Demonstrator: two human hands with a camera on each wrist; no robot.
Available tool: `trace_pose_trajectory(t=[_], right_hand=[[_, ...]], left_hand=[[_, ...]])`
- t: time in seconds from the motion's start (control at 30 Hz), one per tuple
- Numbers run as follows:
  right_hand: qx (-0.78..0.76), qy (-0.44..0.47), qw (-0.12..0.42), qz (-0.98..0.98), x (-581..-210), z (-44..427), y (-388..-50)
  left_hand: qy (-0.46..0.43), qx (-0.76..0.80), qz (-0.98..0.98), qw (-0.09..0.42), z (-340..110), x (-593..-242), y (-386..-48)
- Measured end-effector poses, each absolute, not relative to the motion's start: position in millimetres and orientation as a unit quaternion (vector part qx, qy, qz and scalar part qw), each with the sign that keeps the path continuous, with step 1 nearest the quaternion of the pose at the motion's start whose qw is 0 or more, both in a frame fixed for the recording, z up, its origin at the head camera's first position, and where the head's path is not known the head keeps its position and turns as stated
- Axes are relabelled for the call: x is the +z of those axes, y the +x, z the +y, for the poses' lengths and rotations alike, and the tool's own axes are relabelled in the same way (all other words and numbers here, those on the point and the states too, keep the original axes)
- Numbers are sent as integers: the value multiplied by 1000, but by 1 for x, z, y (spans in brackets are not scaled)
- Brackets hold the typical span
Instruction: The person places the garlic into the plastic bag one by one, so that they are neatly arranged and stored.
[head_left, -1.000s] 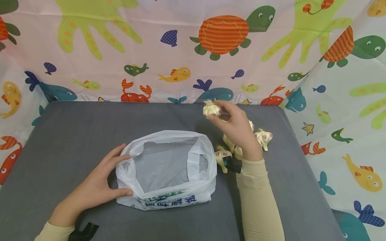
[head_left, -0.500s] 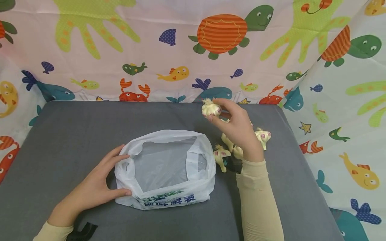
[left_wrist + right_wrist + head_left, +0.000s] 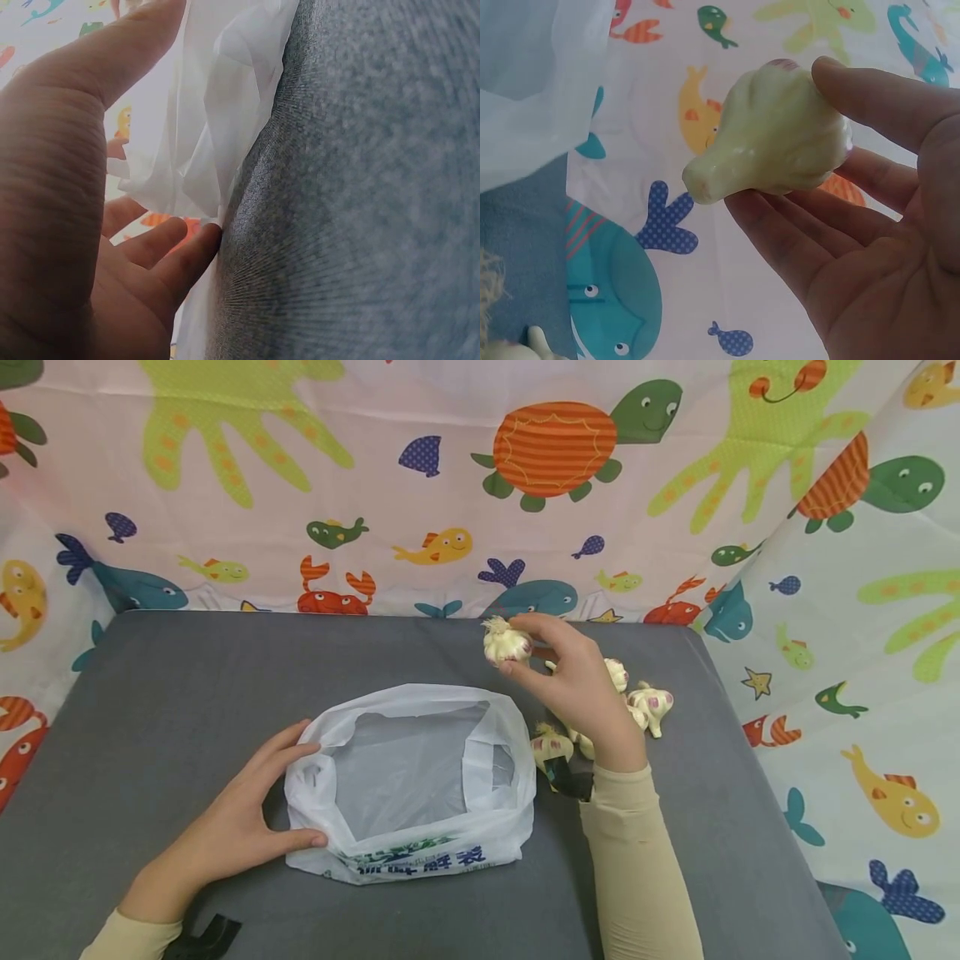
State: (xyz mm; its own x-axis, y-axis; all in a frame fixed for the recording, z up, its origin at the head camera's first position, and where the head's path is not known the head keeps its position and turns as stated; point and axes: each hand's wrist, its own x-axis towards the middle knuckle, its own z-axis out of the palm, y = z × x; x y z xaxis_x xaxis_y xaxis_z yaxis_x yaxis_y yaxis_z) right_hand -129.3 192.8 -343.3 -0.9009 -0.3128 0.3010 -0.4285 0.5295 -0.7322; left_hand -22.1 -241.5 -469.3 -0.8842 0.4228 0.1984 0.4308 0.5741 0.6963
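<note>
A white plastic bag [image 3: 498,843] with dark blue and green print lies mouth upward on the table. At its left end my left hand [image 3: 225,839] is spread, thumb near the front rim and fingertips over the left edge. The left wrist view shows those fingers fairly straight against the bag's crinkled side [image 3: 236,90]. Beyond the bag's back right corner, my right hand [image 3: 581,693] holds a garlic bulb [image 3: 507,643] above the table between thumb and fingers. In the right wrist view the bulb [image 3: 776,139] has its stem pointing down and left.
To the bag's right lie several more garlic bulbs [image 3: 651,706], partly hidden by the right hand and wrist. One bulb [image 3: 551,747] is close beside the bag. The grey table [image 3: 202,685] ends at a curtain [image 3: 262,527] printed with sea animals.
My right hand has shifted a little to the left with the garlic bulb, uncovering more bulbs behind it. The left hand and the bag look the same.
</note>
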Motion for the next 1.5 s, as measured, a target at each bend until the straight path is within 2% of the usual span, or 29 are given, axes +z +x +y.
trace_pose_trajectory(t=[0.63, 1.5], right_hand=[[410, 252, 44, -875, -350, 175, -129], [390, 284, -29, -876, -359, 164, -129]], left_hand=[[-234, -388, -892, 0, -241, -469, -22], [-236, -386, -892, 1, -241, -470, -22]])
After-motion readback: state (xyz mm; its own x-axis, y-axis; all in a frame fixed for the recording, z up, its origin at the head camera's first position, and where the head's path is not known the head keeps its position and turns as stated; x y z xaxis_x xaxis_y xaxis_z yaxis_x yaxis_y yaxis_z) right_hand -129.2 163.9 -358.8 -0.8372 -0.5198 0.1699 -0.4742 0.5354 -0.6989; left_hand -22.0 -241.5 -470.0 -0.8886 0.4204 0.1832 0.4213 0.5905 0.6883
